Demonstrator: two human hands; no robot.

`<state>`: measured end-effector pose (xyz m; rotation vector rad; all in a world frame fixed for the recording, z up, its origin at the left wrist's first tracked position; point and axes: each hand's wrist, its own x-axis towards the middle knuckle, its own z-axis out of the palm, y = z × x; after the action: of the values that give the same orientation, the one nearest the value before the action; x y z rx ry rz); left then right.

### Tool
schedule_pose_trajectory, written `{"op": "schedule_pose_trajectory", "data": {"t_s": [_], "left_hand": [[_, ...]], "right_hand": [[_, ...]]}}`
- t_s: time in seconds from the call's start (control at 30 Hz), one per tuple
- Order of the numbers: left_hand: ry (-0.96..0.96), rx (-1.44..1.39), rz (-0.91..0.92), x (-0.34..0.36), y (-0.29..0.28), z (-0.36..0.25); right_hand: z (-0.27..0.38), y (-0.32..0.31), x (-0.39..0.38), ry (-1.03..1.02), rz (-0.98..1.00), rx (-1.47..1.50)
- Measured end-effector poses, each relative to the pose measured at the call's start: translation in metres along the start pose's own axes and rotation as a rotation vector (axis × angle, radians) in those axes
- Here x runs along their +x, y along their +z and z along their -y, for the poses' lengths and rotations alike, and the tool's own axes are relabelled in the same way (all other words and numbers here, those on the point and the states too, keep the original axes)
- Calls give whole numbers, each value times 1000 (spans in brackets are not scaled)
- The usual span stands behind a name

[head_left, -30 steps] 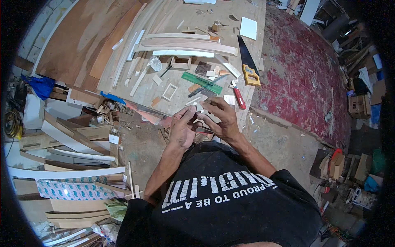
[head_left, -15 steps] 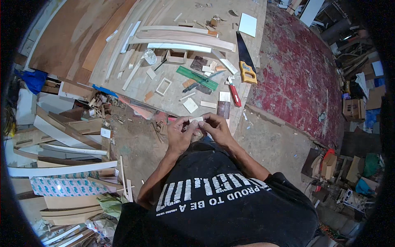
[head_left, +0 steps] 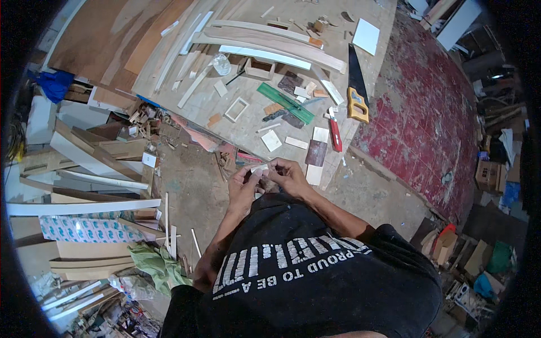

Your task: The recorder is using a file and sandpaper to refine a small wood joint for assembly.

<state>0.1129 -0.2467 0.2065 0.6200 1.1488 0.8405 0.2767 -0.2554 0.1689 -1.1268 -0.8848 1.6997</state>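
Note:
Both my hands meet just off the near edge of the workbench, pinching a small pale piece of wood point(head_left: 260, 168) between them. My left hand point(head_left: 242, 184) grips its left end, fingers closed. My right hand point(head_left: 286, 175) holds the other end between thumb and fingers. Right beyond the hands lie a square pale wood block point(head_left: 271, 141) and a short wood strip point(head_left: 296, 142). A red-handled cutter knife point(head_left: 335, 133) rests farther right, beside a strip of sandpaper-like dark material point(head_left: 315, 152) around a pale wood piece.
The workbench point(head_left: 225, 143) carries a green ruler point(head_left: 285, 103), a small wooden frame point(head_left: 236, 110), a yellow-handled handsaw point(head_left: 358, 104), a white board point(head_left: 366, 36) and long curved strips point(head_left: 270, 47). Stacked offcuts point(head_left: 96, 152) crowd the left floor. Cardboard boxes point(head_left: 490, 176) stand at the right.
The view has shifted, so the bench appears farther right. Both hands still hold the small wood piece, which has tilted slightly.

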Motion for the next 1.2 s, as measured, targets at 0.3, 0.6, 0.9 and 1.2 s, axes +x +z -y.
{"op": "schedule_pose_trajectory", "data": {"t_s": [0.3, 0.6, 0.9, 1.2], "left_hand": [[121, 2, -275, 0, -51, 20], [177, -183, -428, 14, -76, -11], [227, -374, -61, 81, -54, -115], [284, -275, 68, 121, -28, -164]], "right_hand": [[-17, -48, 80, -191, 34, -713], [-25, -141, 205, -211, -477, -1231], [-27, -139, 222, -79, -542, -1329], [123, 4, 125, -682, -377, -866]]}}
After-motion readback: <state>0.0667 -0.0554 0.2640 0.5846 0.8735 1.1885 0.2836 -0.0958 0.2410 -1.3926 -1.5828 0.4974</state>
